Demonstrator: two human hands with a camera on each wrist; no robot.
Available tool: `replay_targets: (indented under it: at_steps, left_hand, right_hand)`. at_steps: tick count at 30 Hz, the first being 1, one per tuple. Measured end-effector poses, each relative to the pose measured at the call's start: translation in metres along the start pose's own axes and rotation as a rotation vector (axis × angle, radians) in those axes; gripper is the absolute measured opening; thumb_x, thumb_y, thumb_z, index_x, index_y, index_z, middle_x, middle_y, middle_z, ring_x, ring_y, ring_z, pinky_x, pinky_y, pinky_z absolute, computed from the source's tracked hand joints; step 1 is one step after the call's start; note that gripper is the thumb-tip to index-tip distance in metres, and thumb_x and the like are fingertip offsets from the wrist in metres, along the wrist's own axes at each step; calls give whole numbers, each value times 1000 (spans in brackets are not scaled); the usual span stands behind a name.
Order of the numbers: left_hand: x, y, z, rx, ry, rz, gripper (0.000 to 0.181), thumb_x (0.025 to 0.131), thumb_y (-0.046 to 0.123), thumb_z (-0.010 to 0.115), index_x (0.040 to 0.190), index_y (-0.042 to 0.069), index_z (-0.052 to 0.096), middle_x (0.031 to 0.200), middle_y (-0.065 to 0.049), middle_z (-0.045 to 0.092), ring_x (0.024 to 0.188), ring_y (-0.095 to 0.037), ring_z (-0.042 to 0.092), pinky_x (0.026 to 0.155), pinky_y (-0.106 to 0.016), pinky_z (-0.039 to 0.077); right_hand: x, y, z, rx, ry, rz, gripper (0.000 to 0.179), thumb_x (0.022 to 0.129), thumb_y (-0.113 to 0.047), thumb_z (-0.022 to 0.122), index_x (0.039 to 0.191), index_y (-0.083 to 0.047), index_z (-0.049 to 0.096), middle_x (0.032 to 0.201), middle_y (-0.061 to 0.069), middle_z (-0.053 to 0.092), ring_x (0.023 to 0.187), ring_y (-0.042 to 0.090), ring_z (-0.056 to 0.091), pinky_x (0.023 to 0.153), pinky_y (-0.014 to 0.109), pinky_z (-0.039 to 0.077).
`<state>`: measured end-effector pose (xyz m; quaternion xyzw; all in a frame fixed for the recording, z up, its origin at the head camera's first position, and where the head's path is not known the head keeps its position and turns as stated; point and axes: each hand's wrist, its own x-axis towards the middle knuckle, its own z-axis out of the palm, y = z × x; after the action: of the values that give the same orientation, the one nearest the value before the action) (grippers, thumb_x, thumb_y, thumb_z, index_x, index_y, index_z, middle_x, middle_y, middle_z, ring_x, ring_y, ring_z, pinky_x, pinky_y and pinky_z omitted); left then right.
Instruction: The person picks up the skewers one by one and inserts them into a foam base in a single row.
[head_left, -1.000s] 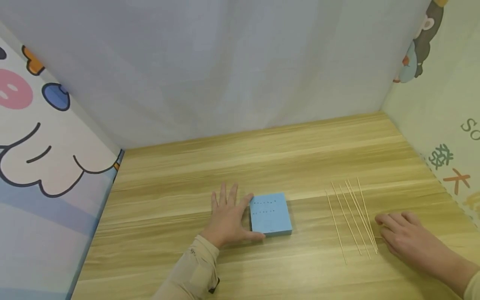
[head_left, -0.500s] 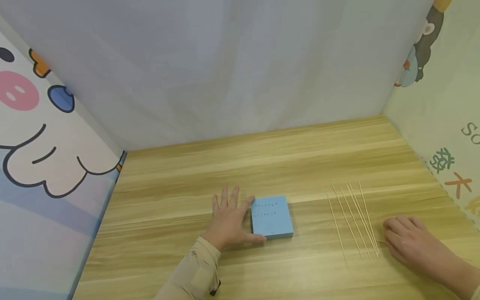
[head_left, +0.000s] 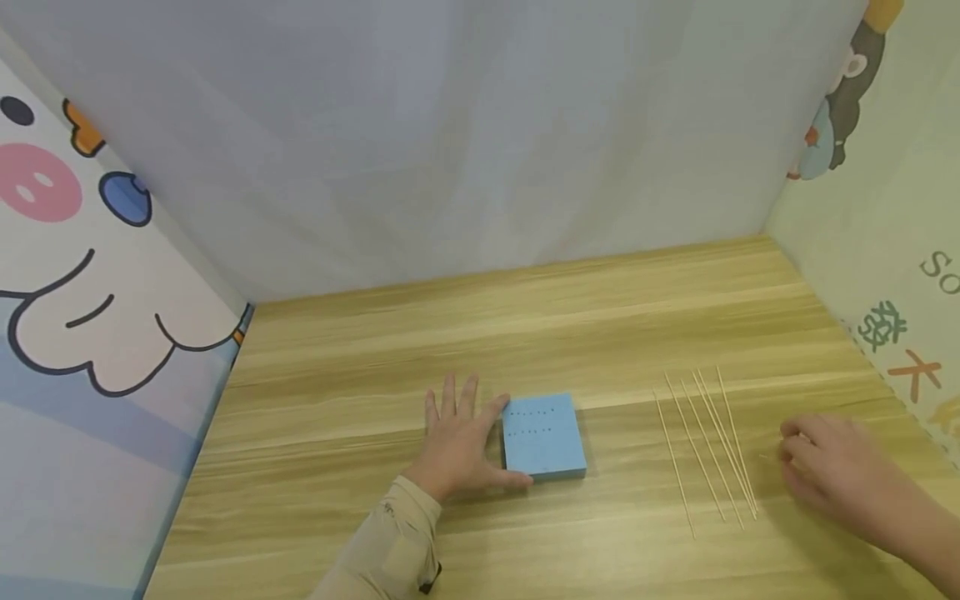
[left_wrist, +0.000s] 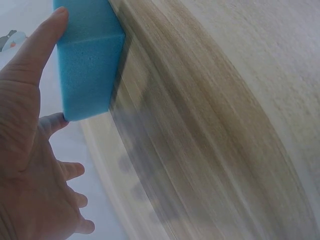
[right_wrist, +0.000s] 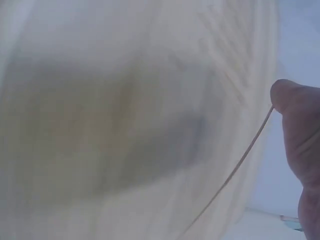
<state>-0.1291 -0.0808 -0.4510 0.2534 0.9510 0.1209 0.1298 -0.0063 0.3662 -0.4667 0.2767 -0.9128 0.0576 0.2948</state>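
A blue foam block [head_left: 544, 454] with two rows of small dark dots on top lies on the table. My left hand [head_left: 456, 450] rests at its left side, thumb along the front and index fingertip at the back left corner, the other fingers spread. The left wrist view shows the block [left_wrist: 92, 70] between that thumb and index finger. On the right, my right hand [head_left: 840, 467] is raised a little over the table and pinches a thin wooden skewer [right_wrist: 240, 162]. Several like skewers [head_left: 675, 467] lie between the block and this hand.
The wood-patterned table [head_left: 360, 333] ends at a pale curtain [head_left: 480, 150] at the back. A cartoon-printed panel [head_left: 112, 275] stands on the left, and a pale green printed panel [head_left: 862, 250] on the right.
My right hand has drawn away to the right from the lying skewers, lifting a skewer with it. The left hand and the block stay together; the head view has shifted slightly.
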Motion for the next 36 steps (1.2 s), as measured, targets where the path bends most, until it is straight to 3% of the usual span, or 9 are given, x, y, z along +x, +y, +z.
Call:
replay_targets:
  at_steps: [4, 9, 12, 15, 18, 23, 28, 36]
  left_hand:
    - [0, -2, 1, -4, -4, -4, 118, 67, 76, 84, 163, 24, 39, 173, -26, 15, 159, -57, 3, 125, -76, 3]
    - [-2, -4, 3, -8, -5, -28, 118, 67, 77, 84, 163, 24, 39, 173, -26, 15, 159, -57, 3, 125, -76, 3]
    - [-1, -4, 4, -21, -1, -33, 118, 66, 76, 85, 162, 24, 40, 173, -26, 15, 159, -57, 2, 125, -76, 3]
    - [2, -2, 5, -29, 1, -28, 118, 67, 76, 85, 162, 24, 40, 173, -26, 15, 159, -57, 2, 124, -77, 3]
    - [5, 0, 7, -19, 7, -22, 117, 67, 77, 84, 162, 24, 40, 173, -26, 16, 159, -57, 3, 124, -77, 5]
    - [12, 6, 10, 16, 4, -37, 117, 67, 80, 82, 162, 27, 40, 174, -24, 16, 159, -55, 5, 125, -76, 7]
    - [19, 13, 12, 16, -6, -43, 117, 66, 81, 82, 162, 28, 40, 174, -23, 17, 160, -54, 6, 126, -75, 6]
    - [25, 19, 15, 26, 3, -47, 118, 65, 83, 81, 162, 30, 39, 174, -21, 18, 161, -52, 4, 126, -75, 6]
  right_hand:
    - [28, 3, -10, 35, 50, 19, 61, 110, -48, 28, 72, -16, 63, 81, 6, 66, 60, 20, 57, 49, 32, 46]
    - [72, -4, -18, 137, 75, 123, 65, 109, -54, 33, 76, -10, 68, 88, 10, 65, 77, 24, 55, 70, 35, 43]
    - [100, -14, -22, 287, 125, 198, 40, 107, -31, 54, 81, -5, 70, 92, 8, 62, 90, 11, 50, 81, 30, 35]
    - [129, -27, -23, 449, 195, 259, 9, 92, -1, 66, 85, -3, 70, 98, -1, 59, 99, 2, 46, 88, 23, 35]
    - [159, -42, -20, 596, 251, 311, 18, 82, 15, 67, 87, -2, 69, 104, -11, 54, 105, 2, 47, 93, 17, 35]
    - [199, -67, -10, 785, 277, 382, 16, 89, 18, 61, 89, 2, 66, 107, -14, 51, 108, 7, 47, 91, 18, 39]
    - [219, -85, 10, 900, 317, 359, 13, 92, 16, 59, 91, 5, 64, 107, -10, 48, 106, 12, 45, 86, 24, 38]
    - [232, -106, 46, 940, 320, 326, 10, 93, 12, 62, 92, 3, 65, 105, 1, 49, 102, 13, 45, 88, 24, 38]
